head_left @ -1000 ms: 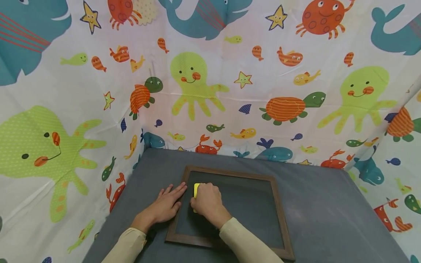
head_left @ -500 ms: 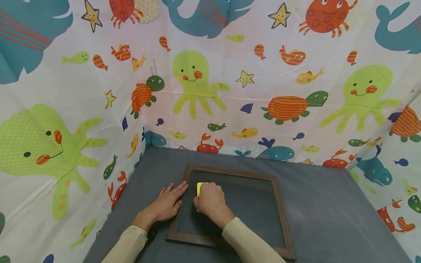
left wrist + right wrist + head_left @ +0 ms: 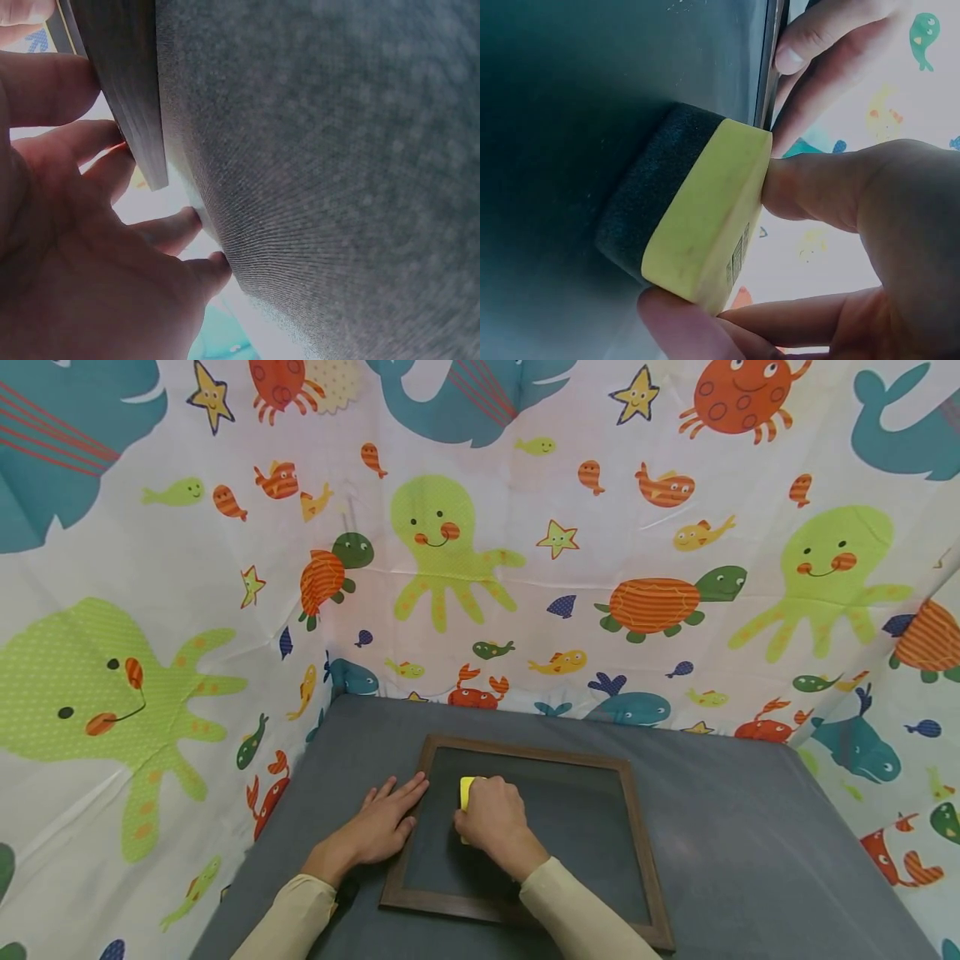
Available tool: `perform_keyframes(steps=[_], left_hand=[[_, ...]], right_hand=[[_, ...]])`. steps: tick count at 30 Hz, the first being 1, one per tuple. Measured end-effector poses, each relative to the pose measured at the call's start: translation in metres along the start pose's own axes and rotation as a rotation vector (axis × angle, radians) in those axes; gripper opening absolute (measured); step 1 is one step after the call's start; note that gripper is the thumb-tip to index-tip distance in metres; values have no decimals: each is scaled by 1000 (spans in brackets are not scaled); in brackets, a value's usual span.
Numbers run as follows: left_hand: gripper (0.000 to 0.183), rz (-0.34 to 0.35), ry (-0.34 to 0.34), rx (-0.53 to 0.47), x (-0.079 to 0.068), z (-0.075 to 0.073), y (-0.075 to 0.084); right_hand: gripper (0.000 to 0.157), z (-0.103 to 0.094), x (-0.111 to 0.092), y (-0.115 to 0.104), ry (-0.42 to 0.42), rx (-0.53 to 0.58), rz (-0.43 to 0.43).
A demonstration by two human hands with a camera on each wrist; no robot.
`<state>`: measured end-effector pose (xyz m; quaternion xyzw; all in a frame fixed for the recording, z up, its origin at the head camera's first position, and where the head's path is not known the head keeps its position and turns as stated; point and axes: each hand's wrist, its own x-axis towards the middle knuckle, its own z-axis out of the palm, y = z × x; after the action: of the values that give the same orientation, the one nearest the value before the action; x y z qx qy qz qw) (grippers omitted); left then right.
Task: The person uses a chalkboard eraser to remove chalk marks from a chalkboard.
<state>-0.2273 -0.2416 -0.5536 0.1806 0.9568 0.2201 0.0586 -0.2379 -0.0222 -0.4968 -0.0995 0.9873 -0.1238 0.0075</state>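
A framed chalkboard [image 3: 570,835] with a brown wooden frame [image 3: 525,748] lies flat on the grey-covered table. My right hand [image 3: 497,822] grips a yellow chalkboard eraser [image 3: 705,210] between thumb and fingers. The eraser's dark felt side [image 3: 656,180] faces the board and appears to rest on it, left of the board's middle. With fingers spread and fairly straight, my left hand [image 3: 375,828] rests at the left side of the frame. In the left wrist view its thumb and some fingers touch the frame's edge [image 3: 131,82], while other fingertips reach the grey cloth.
The grey table cover [image 3: 750,843] extends right of the board. A white curtain [image 3: 525,543] printed with sea animals hangs behind the table and along both sides. Small pale specks [image 3: 679,6] show on the board in the right wrist view.
My right hand has slid the eraser a little to the right across the board. The left hand stays in place at the frame. The head view has shifted slightly.
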Motion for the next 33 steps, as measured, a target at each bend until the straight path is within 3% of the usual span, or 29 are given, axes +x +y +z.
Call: perform_keyframes(steps=[18, 33], left_hand=[[61, 18, 3, 1, 0, -1, 0], [61, 37, 12, -2, -2, 1, -1]], right_hand=[[43, -5, -1, 14, -36, 28, 55], [39, -6, -3, 22, -13, 23, 55]])
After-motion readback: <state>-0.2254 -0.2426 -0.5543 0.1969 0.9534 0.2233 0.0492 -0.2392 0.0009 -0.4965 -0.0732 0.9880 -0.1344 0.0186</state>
